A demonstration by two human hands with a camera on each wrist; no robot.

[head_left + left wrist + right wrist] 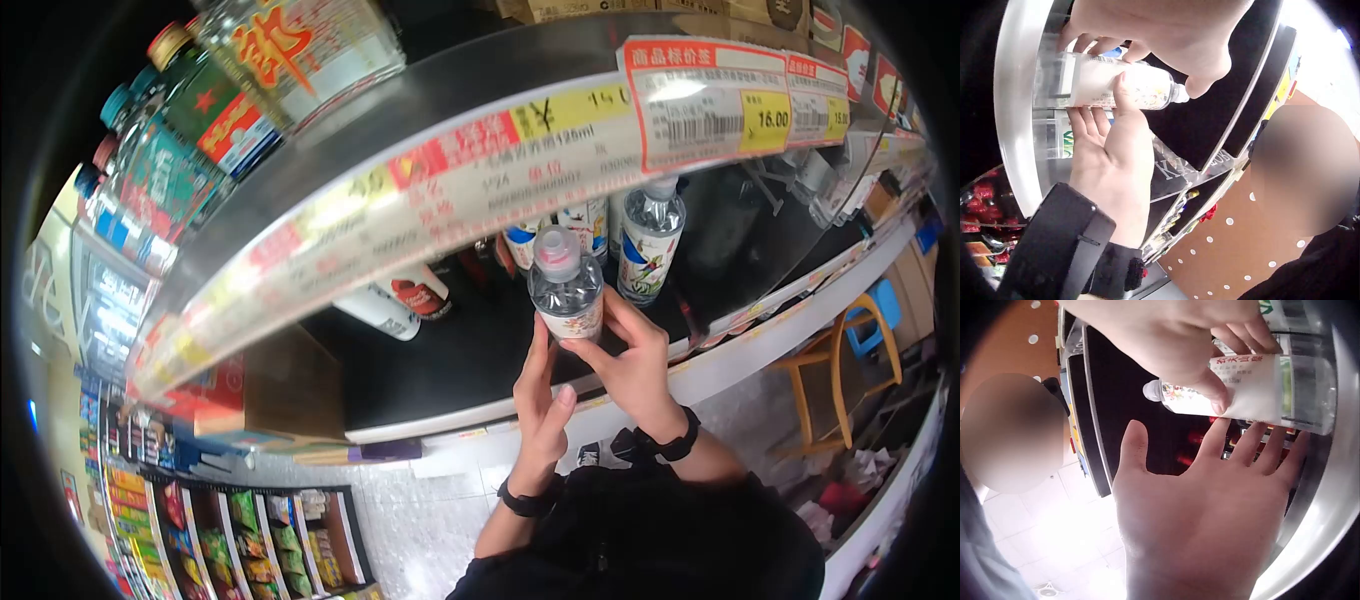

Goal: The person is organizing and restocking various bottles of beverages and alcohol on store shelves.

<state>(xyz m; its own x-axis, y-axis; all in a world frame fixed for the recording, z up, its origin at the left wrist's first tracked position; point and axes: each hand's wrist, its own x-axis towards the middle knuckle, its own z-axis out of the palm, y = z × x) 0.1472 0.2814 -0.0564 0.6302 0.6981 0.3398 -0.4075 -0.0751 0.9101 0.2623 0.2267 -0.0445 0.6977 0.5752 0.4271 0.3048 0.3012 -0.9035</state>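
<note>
Both hands are at a clear plastic water bottle (573, 312) with a white, red-lettered label and a translucent cap. My right hand (640, 365) grips its side, thumb pressed on the label (1250, 384) and fingers behind. My left hand (540, 415) is on the other side, fingers extended along the bottle and thumb held away from it. In the left wrist view, the left thumb stretches out beside the cap (1180, 93). Close behind, a similar bottle with a colourful bird picture (650, 250) stands upright on the dark shelf (470, 365).
An upper shelf edge with price labels (540, 165) curves above the hands, bearing glass bottles (165, 165) at the left. On the lower shelf are a white bottle with a strawberry picture (400, 300) and a cardboard box (290, 385). A wooden chair (830, 375) stands at the right.
</note>
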